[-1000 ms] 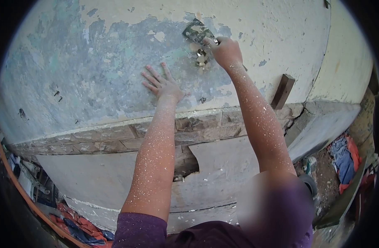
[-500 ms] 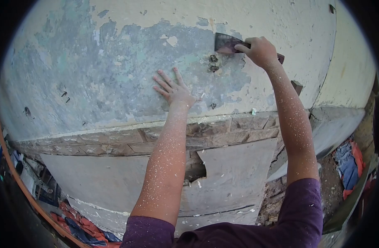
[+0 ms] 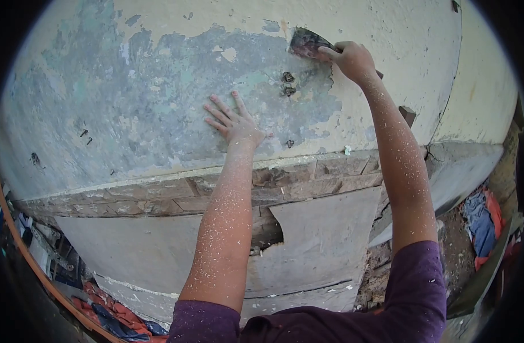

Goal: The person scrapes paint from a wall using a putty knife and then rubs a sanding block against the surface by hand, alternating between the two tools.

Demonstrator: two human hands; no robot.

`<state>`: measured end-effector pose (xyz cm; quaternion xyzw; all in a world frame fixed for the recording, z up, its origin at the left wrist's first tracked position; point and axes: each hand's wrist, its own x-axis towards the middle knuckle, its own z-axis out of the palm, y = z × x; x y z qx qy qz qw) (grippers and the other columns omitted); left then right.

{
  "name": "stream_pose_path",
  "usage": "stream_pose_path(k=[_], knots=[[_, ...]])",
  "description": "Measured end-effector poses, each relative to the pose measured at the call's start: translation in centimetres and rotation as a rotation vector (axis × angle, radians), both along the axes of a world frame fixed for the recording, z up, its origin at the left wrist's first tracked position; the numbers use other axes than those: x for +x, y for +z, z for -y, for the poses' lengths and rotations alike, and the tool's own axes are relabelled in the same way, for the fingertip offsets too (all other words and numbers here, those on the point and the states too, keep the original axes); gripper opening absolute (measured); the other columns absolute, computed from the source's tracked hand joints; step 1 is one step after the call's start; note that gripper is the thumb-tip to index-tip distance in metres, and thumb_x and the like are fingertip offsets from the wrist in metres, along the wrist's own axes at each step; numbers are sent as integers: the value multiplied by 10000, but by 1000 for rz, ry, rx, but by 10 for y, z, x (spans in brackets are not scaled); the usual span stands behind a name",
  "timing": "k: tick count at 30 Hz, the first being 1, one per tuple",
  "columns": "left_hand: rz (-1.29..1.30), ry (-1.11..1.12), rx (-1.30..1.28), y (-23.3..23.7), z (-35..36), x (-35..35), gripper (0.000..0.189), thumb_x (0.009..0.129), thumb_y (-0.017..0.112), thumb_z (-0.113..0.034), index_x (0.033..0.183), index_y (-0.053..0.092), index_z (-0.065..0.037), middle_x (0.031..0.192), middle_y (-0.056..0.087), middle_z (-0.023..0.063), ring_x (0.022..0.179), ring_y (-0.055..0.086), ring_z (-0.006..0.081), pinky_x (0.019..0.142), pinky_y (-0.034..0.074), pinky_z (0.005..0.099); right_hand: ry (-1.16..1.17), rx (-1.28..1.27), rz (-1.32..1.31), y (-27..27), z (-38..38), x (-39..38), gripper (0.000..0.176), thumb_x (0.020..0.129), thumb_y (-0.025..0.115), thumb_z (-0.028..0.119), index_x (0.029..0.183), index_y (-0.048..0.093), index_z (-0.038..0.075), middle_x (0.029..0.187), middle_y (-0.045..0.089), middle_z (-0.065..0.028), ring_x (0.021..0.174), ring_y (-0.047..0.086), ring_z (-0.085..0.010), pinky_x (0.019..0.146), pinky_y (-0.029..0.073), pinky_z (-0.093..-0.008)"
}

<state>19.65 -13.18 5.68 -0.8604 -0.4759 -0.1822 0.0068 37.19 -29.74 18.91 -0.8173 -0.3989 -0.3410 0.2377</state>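
Observation:
My right hand (image 3: 353,60) grips a wide-bladed paint scraper (image 3: 308,43) by its dark handle. The blade lies against the wall at the upper edge of the bared grey patch, where cream paint (image 3: 376,28) begins. My left hand (image 3: 235,124) is spread flat on the bared grey-blue wall (image 3: 176,91), lower and to the left, holding nothing. Pale paint flakes speckle both forearms. Between the hands, two rusty metal stubs (image 3: 288,83) stick out of the wall.
Below the painted area runs a brick ledge (image 3: 147,197), with a grey panel (image 3: 325,246) under it that has a broken hole. Small nails (image 3: 86,136) protrude at left. Crumpled red and blue cloth lies at lower left and at right (image 3: 480,222). An orange curved strip (image 3: 30,257) edges the left.
The scraper and my right hand have moved up and slightly left along the paint edge. The left hand stays flat on the wall; the whole view has shifted slightly.

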Motion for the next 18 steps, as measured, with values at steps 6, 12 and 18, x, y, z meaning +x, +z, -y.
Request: stream_pose_path(k=[6, 12, 18], knots=[[-20, 7, -10, -2, 6, -1, 1419, 592, 744, -673, 1441, -199, -36, 1419, -227, 395, 1296, -239, 575, 1045, -37, 674, 99, 201, -192, -21, -41, -45, 515, 857, 544, 567, 912, 711, 83, 801, 683, -148, 786, 666, -300, 719, 508, -421], [7, -36, -16, 0, 1, -3, 1411, 596, 749, -662, 1444, -188, -33, 1419, -218, 400, 1289, -241, 584, 1034, -38, 688, 30, 323, -384, -33, -28, -36, 488, 842, 581, 539, 873, 715, 71, 830, 681, -177, 799, 660, -319, 727, 489, -416], [17, -42, -11, -2, -3, -3, 1406, 591, 755, -657, 1451, -169, -38, 1421, -214, 399, 1292, -232, 585, 1037, -33, 685, 149, 401, -231, 67, -104, -82, 511, 846, 568, 538, 981, 703, 64, 901, 685, -183, 871, 658, -330, 808, 496, -418]])
